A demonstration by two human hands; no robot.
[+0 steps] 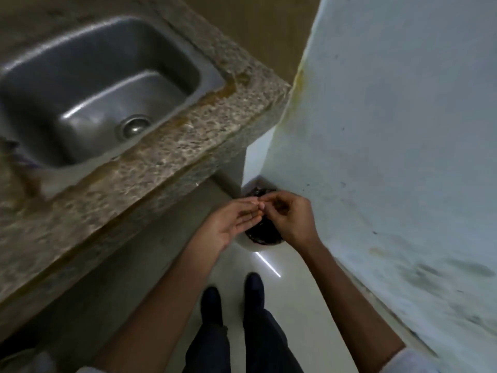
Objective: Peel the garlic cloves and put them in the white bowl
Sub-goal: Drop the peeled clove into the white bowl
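Both my hands hang low over a small white bin (pixel 248 245) lined with a black bag (pixel 265 234), which stands on the floor in the corner by the wall. My left hand (pixel 235 222) is flat, palm turned inward and fingers straight. My right hand (pixel 291 215) has its fingers curled, with the tips meeting the left fingertips. Anything pinched there is too small and blurred to make out. No garlic clove or white bowl is in view.
A speckled stone counter (pixel 166 146) with a steel sink (pixel 88 84) runs along the left. A stained white wall (pixel 390 130) stands close on the right. My dark shoes (pixel 234 294) are on the pale tiled floor (pixel 295 278) just behind the bin.
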